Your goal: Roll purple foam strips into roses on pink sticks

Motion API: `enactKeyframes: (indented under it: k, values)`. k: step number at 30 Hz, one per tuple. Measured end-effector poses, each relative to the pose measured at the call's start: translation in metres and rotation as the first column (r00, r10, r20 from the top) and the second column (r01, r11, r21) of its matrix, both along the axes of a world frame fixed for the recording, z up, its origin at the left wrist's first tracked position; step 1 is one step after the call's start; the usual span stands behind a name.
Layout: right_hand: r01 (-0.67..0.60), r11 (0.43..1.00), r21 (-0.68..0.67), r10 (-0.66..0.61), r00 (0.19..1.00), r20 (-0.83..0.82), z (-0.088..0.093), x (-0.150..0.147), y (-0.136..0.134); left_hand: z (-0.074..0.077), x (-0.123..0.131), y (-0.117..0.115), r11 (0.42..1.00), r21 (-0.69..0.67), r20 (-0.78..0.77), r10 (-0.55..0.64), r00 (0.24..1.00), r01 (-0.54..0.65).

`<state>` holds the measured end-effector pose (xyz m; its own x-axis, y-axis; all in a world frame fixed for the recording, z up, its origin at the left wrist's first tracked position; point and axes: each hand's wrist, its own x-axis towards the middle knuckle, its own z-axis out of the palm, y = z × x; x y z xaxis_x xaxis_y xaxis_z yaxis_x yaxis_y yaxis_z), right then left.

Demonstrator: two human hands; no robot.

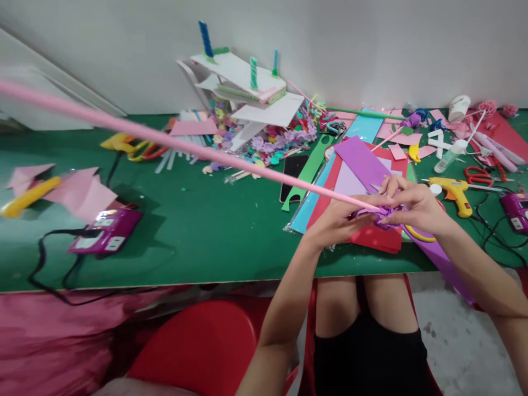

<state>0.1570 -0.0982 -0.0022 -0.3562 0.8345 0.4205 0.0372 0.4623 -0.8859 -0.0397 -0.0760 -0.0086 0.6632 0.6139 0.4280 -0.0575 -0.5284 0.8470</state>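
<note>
A long pink stick (231, 160) slants across the view from the upper left, its near end in a purple paper flower (385, 216). My left hand (344, 215) is closed around the flower's left side, close under the stick. From the right, my right hand (418, 206) pinches the flower's petals with thumb and fingers. My fingers partly cover the flower. Below the hands lie red paper sheets (377, 240) and a purple paper strip (361, 165). Beside my right wrist, a yellow scissors handle (421, 235) shows in part.
To the right are a yellow glue gun (451, 190), a glue bottle (451, 155), red-handled scissors (478, 176) and a purple power strip (515, 212). Another purple power strip (107, 231) with black cords sits at left. A white tiered stand (268, 113) rises behind small colourful flowers (280, 140).
</note>
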Motion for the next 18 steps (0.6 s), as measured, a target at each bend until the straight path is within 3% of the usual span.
enactKeyframes:
  k: [5, 9, 13, 16, 18]
  values:
    - [-0.086, 0.964, -0.250, 0.040, 0.982, -0.182, -0.009, -0.001, -0.001, -0.003, 0.007, -0.001, 0.999, -0.046, 0.046, -0.015, 0.999, 0.017]
    - [-0.071, 0.950, -0.304, -0.014, 0.963, -0.270, -0.011, -0.002, -0.002, -0.004, 0.016, -0.005, 0.986, 0.022, 0.109, 0.162, 0.981, -0.165]
    - [0.046, 0.958, -0.283, -0.117, 0.964, -0.240, -0.013, -0.001, 0.000, 0.000, 0.022, -0.014, 0.922, 0.093, 0.100, 0.368, 0.924, -0.377]
    - [0.097, 0.965, -0.243, -0.150, 0.966, -0.209, -0.014, 0.000, 0.002, 0.004, 0.022, -0.020, 0.862, 0.261, 0.059, 0.436, 0.898, -0.435]
    - [0.111, 0.970, -0.216, -0.153, 0.969, -0.192, -0.014, 0.000, 0.003, 0.005, 0.021, -0.023, 0.789, 0.408, 0.044, 0.487, 0.872, -0.460]
